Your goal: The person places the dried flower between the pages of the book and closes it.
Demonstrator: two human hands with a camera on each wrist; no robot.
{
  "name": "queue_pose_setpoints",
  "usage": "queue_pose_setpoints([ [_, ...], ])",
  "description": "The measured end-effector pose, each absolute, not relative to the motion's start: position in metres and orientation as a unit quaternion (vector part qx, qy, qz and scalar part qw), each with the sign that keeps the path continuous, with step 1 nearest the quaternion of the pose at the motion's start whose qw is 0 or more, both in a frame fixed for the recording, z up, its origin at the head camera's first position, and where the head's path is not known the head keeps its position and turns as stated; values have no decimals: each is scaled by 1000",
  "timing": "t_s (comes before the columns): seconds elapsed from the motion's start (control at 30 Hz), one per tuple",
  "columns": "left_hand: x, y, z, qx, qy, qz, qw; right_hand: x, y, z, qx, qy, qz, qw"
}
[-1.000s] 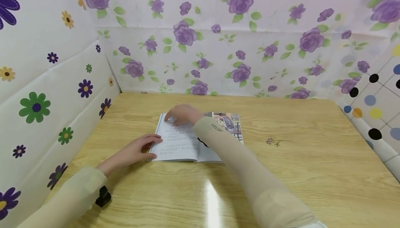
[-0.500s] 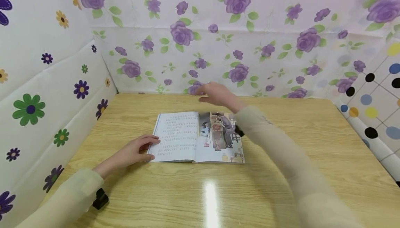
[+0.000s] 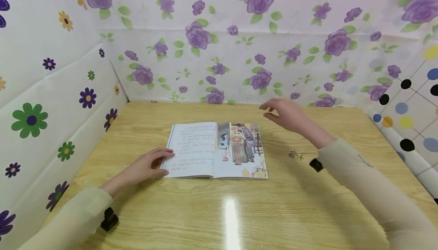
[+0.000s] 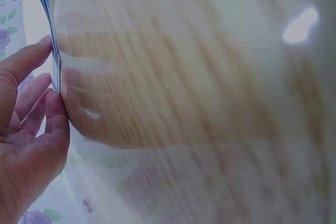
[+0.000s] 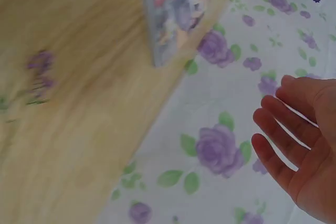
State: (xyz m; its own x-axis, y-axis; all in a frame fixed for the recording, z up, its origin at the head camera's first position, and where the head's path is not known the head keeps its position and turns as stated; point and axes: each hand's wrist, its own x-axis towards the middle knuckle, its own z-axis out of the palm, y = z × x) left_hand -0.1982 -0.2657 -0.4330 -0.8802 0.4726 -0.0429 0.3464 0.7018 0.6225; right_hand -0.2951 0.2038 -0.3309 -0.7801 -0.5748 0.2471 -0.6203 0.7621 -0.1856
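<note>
An open picture book [image 3: 198, 151] lies flat on the wooden table, its left page printed with lines of text and its right page with a coloured illustration. My left hand [image 3: 148, 166] rests at the book's left edge, fingertips and thumb touching the page margin. In the left wrist view, the fingers [image 4: 31, 59] meet the edge of the stacked pages. My right hand [image 3: 285, 115] is in the air to the right of the book's far corner. Its fingers [image 5: 278, 166] are loosely bent with nothing between them.
A small purple-flowered sprig [image 3: 297, 155] shows on the tabletop [image 3: 191, 212] right of the book. Flower-patterned sheets [image 3: 294, 10] stand behind the table and along the left. A dotted sheet [image 3: 419, 128] borders the right side. Black camera mounts [image 3: 110, 219] sit at both wrists.
My right hand has lifted from over the left page and swung to the right beyond the book, uncovering both pages. My left hand stays at the book's left edge.
</note>
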Motion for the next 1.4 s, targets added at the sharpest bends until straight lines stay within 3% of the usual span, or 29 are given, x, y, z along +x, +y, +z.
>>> queue_pose_setpoints([
  [0.27,-195,-262,-432,219,919,315,96,-264,276,-361,228,-963,133,55],
  [0.57,-191,-265,-429,216,922,310,82,-238,332,-383,207,-972,111,6],
  [0.87,-194,-264,-431,218,920,317,80,-231,343,-404,203,-972,108,-38],
  [1.4,-195,-257,-434,214,920,318,79,-236,349,-410,216,-970,110,-20],
])
